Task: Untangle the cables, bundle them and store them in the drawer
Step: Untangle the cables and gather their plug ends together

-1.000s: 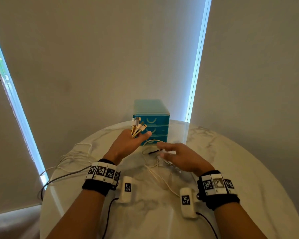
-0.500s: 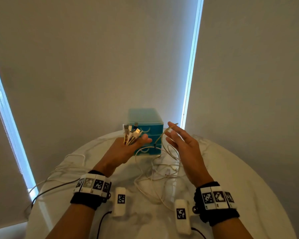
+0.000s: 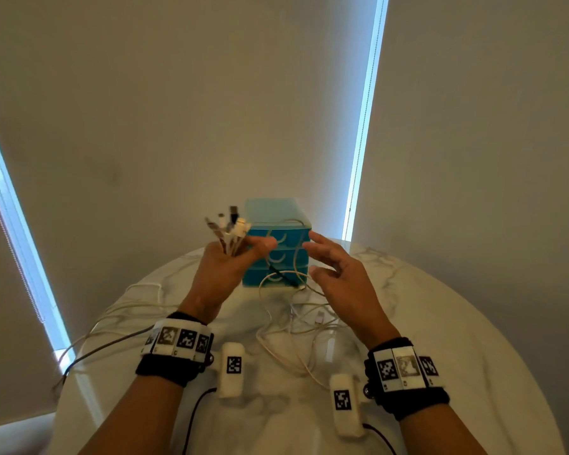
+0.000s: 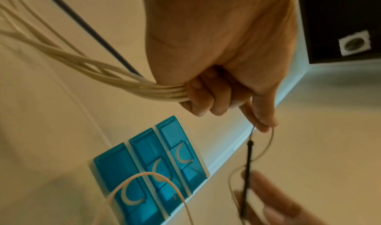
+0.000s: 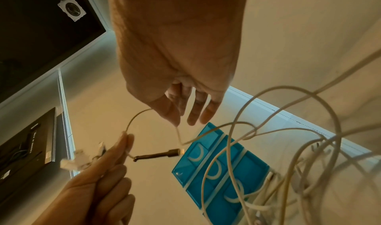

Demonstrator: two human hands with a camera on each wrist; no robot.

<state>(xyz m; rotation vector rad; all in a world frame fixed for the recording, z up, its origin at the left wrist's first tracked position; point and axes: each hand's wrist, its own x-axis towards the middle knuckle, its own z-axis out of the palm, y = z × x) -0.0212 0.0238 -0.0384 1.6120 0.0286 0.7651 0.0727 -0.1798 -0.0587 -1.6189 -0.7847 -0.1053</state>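
On the round marble table [image 3: 440, 323] we see the blue drawer unit [image 3: 276, 224] at the far edge. Our left hand [image 3: 222, 274] clutches a bundle of cables [image 3: 230, 229]; our right hand [image 3: 339, 274], fingers loosely spread, hooks one loose cable [image 3: 294, 257] just before the drawers.

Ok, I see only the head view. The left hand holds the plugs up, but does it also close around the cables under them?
Observer: Yes, the left wrist view shows the left hand curling its lower fingers around the cable bundle.
Operator: And the right hand?
Observer: In the right wrist view, the right hand pinches a thin cable.
Operator: Where does this cable go?
Observer: To the left fingertips, just above a dark plug.
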